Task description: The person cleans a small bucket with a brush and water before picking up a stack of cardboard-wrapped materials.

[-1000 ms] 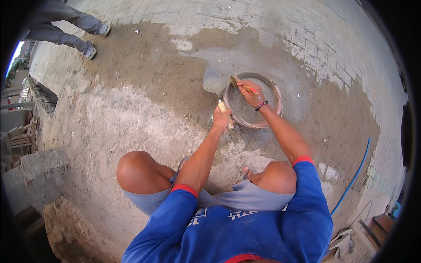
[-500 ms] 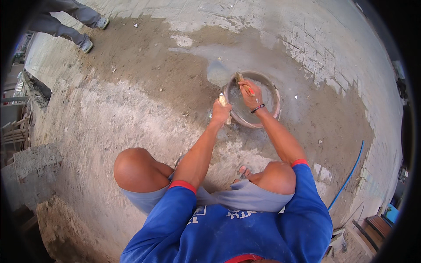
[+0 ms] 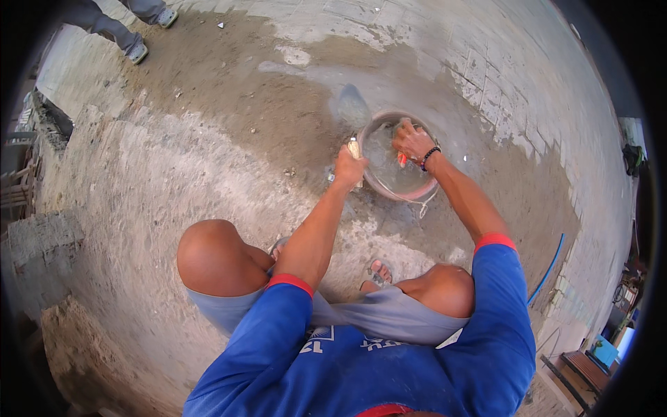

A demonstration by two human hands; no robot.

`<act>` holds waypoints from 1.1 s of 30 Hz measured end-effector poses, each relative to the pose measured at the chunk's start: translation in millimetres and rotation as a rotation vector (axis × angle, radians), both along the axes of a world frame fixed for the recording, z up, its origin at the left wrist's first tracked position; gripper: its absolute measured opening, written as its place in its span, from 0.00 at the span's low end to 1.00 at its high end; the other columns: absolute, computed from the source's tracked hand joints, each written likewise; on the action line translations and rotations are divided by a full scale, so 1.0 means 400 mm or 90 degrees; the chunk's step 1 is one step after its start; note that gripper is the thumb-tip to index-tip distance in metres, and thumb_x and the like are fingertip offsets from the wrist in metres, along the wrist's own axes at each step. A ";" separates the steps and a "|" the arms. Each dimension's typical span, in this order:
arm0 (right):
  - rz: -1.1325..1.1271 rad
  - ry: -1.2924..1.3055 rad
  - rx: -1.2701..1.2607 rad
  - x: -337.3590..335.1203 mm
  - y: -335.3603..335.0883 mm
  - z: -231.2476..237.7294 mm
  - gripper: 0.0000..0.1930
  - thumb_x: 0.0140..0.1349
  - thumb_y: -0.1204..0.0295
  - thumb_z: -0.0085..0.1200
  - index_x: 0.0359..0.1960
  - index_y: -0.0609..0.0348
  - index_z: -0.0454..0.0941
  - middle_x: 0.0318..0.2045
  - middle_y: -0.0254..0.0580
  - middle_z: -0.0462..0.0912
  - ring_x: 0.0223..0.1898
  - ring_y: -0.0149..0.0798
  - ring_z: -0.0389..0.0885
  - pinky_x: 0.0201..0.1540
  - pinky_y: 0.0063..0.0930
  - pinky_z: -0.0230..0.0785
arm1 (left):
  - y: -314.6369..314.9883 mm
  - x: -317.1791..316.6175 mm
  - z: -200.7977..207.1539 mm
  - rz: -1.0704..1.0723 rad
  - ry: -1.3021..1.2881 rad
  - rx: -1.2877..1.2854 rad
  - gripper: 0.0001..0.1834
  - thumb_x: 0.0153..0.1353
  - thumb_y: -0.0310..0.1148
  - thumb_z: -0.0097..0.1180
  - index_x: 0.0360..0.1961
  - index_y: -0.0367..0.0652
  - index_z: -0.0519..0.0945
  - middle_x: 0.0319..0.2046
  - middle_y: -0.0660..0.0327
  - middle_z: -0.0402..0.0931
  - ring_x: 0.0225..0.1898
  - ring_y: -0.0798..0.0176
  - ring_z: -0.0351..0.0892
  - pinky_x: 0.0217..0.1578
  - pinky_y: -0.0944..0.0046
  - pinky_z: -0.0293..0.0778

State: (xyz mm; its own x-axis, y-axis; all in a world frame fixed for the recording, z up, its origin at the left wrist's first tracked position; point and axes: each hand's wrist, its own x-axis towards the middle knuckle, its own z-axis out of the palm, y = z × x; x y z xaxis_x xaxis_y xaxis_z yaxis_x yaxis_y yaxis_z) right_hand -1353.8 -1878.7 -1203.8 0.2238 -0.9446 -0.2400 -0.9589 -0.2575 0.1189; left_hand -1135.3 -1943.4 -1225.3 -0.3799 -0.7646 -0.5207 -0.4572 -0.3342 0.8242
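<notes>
My left hand (image 3: 350, 167) is closed around the light wooden handle of a trowel (image 3: 353, 148), just outside the basin's left rim. Beyond the handle, a grey-blue shape that looks like its blade lies against the wet ground. Inside a round basin (image 3: 370, 182) of cloudy grey water, my right hand (image 3: 413, 141) grips a brush (image 3: 402, 160). Only its orange-red handle end shows below my fingers; the bristles are hidden by the hand and water. A pale cord (image 3: 422, 207) hangs over the basin's near rim.
Wet sandy mortar (image 3: 257, 104) spreads around the basin, with paving blocks (image 3: 479, 87) beyond. Another person's legs (image 3: 114, 31) stand at the far left. A blue hose (image 3: 547, 267) lies at right. Broken masonry (image 3: 45, 243) sits at the left edge.
My right hand has turned and shifted slightly right in the basin, so the brush's head no longer shows. The cord at the near rim has come into view. My left hand barely moved.
</notes>
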 end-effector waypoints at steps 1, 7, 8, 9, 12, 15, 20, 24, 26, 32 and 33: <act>-0.025 0.059 0.036 0.010 0.012 -0.021 0.07 0.57 0.68 0.48 0.31 0.47 0.80 0.37 0.39 0.79 0.50 0.47 0.72 0.48 0.38 0.68 | 0.010 -0.001 -0.020 0.018 -0.001 -0.011 0.23 0.45 0.25 0.63 0.43 0.31 0.70 0.35 0.48 0.76 0.37 0.56 0.78 0.39 0.59 0.73; -0.292 -0.080 0.302 0.102 0.014 0.017 0.07 0.55 0.70 0.48 0.30 0.50 0.80 0.33 0.40 0.80 0.47 0.49 0.73 0.41 0.40 0.73 | 0.019 0.003 -0.067 0.039 0.000 -0.005 0.23 0.45 0.25 0.63 0.43 0.31 0.69 0.36 0.48 0.76 0.38 0.55 0.78 0.40 0.58 0.73; -0.202 -0.090 0.224 0.104 0.002 0.025 0.07 0.56 0.70 0.48 0.31 0.49 0.80 0.34 0.41 0.80 0.47 0.48 0.74 0.41 0.41 0.73 | 0.016 0.003 -0.068 0.036 0.004 0.002 0.23 0.45 0.25 0.63 0.42 0.31 0.69 0.36 0.48 0.76 0.38 0.55 0.78 0.41 0.58 0.73; -0.113 -0.100 0.151 0.105 -0.004 0.031 0.07 0.57 0.69 0.48 0.32 0.48 0.80 0.35 0.42 0.80 0.46 0.46 0.76 0.42 0.42 0.73 | 0.020 0.004 -0.062 0.031 0.001 0.003 0.23 0.45 0.25 0.63 0.42 0.31 0.69 0.37 0.48 0.76 0.38 0.56 0.78 0.41 0.58 0.73; -0.036 -0.030 0.003 0.068 0.000 0.055 0.07 0.57 0.69 0.48 0.33 0.48 0.80 0.37 0.42 0.79 0.48 0.47 0.75 0.41 0.43 0.74 | 0.024 0.005 -0.041 0.019 0.005 0.015 0.24 0.46 0.26 0.63 0.43 0.31 0.68 0.39 0.45 0.76 0.41 0.52 0.77 0.43 0.57 0.72; -0.127 -0.004 0.026 0.012 0.031 0.042 0.08 0.58 0.69 0.47 0.35 0.48 0.79 0.40 0.43 0.77 0.50 0.51 0.72 0.41 0.44 0.74 | 0.018 0.003 -0.014 0.011 0.018 0.025 0.26 0.47 0.28 0.63 0.46 0.31 0.66 0.42 0.40 0.74 0.46 0.43 0.76 0.48 0.54 0.70; -0.300 -0.059 0.188 0.034 0.069 -0.024 0.07 0.56 0.70 0.50 0.35 0.50 0.78 0.32 0.48 0.80 0.40 0.51 0.78 0.38 0.44 0.73 | 0.031 -0.007 0.009 0.011 -0.024 0.006 0.27 0.48 0.28 0.63 0.47 0.31 0.64 0.43 0.38 0.74 0.47 0.41 0.75 0.49 0.52 0.70; -0.356 -0.229 0.218 0.069 0.020 0.054 0.06 0.54 0.73 0.51 0.33 0.54 0.77 0.30 0.49 0.81 0.36 0.52 0.80 0.39 0.45 0.71 | 0.022 0.010 -0.013 -0.011 -0.016 0.003 0.27 0.48 0.28 0.63 0.47 0.31 0.64 0.43 0.38 0.74 0.47 0.40 0.75 0.48 0.52 0.70; -0.291 -0.331 0.117 0.087 -0.002 0.113 0.07 0.51 0.76 0.51 0.33 0.52 0.75 0.34 0.46 0.81 0.37 0.52 0.80 0.39 0.46 0.71 | 0.019 0.020 -0.027 0.001 -0.009 -0.002 0.27 0.48 0.28 0.63 0.46 0.31 0.64 0.43 0.38 0.74 0.47 0.40 0.76 0.48 0.52 0.70; -0.202 -0.213 -0.008 -0.061 0.040 0.100 0.08 0.51 0.76 0.50 0.33 0.51 0.73 0.31 0.45 0.79 0.34 0.50 0.77 0.38 0.43 0.70 | 0.021 0.008 -0.062 -0.014 -0.009 -0.036 0.26 0.49 0.29 0.62 0.46 0.31 0.64 0.43 0.38 0.74 0.46 0.42 0.76 0.47 0.53 0.71; -0.242 -0.203 0.037 -0.067 0.061 0.114 0.07 0.51 0.76 0.50 0.33 0.50 0.74 0.30 0.45 0.79 0.32 0.50 0.77 0.37 0.42 0.71 | 0.032 0.011 -0.062 -0.010 -0.006 -0.013 0.26 0.49 0.29 0.62 0.46 0.31 0.65 0.42 0.38 0.74 0.46 0.42 0.77 0.47 0.53 0.71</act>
